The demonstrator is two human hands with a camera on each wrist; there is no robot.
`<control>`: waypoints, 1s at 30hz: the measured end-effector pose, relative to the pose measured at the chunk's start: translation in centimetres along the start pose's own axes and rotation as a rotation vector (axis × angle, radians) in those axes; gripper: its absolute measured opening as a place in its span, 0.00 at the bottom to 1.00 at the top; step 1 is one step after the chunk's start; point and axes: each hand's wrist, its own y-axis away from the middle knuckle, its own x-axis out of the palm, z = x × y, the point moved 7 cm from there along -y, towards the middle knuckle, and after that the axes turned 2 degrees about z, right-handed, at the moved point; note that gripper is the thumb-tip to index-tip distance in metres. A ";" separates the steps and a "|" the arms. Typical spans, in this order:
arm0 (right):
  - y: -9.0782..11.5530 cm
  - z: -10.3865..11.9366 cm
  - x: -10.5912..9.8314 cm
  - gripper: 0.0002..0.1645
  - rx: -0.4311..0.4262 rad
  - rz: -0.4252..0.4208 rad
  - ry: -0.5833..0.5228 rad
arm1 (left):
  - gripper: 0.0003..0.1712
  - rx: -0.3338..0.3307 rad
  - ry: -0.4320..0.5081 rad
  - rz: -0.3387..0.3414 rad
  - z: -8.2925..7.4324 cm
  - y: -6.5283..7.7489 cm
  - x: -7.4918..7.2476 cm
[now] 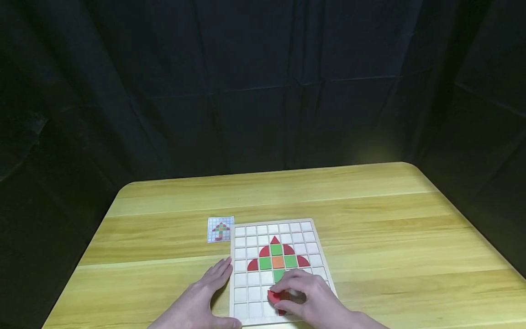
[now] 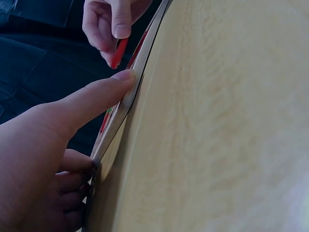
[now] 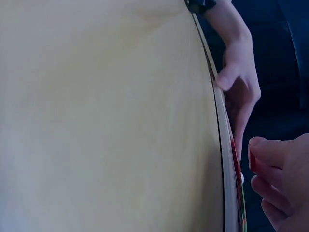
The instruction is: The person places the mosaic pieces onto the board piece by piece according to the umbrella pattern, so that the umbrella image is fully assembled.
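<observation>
A square white gridded board [image 1: 240,294] with a pale wooden rim lies on the table. Red, green and orange tiles form an arrow-like figure on it, among them an orange tile [image 1: 278,262] and a red triangle [image 1: 275,240]. My right hand [image 1: 310,292] pinches a flat red tile [image 1: 273,297] between thumb and fingertips, just above the lower cells; the hand hides part of the figure. In the left wrist view this red tile [image 2: 119,53] stands on edge, off the board. My left hand [image 1: 201,294] rests against the board's left side, its thumb at the near corner.
A small printed card [image 1: 220,229] with a similar coloured figure on a grid lies by the board's upper left corner. The wooden table [image 1: 390,237] extends around the board. Dark cloth [image 1: 263,91] hangs behind and beside the table.
</observation>
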 end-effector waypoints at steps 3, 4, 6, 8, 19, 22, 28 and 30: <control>0.1 0.4 0.7 0.17 -0.065 0.030 0.022 | 0.68 0.001 -0.013 0.000 0.0 0.0 0.0; 0.2 0.6 0.8 0.17 -0.088 0.036 0.047 | 0.68 0.003 -0.017 -0.002 0.0 0.0 0.0; 0.2 0.6 1.1 0.16 -0.107 0.052 0.074 | 0.68 0.005 -0.021 -0.004 0.0 0.0 -0.1; 0.3 0.6 1.3 0.15 -0.130 0.063 0.101 | 0.68 -0.001 -0.018 -0.001 -0.1 -0.1 -0.2; 0.8 0.9 1.7 0.14 -0.218 0.065 0.184 | 0.68 -0.018 -0.007 0.017 -0.2 -0.2 0.0; 0.9 0.9 1.8 0.14 -0.214 0.063 0.188 | 0.69 -0.005 -0.015 0.006 -0.2 0.0 0.0; 0.9 0.8 1.8 0.15 -0.195 0.041 0.211 | 0.68 -0.008 -0.014 0.005 -0.2 -0.1 0.1; 1.0 0.8 1.6 0.16 -0.182 0.042 0.207 | 0.68 -0.006 -0.011 0.003 -0.2 -0.2 0.1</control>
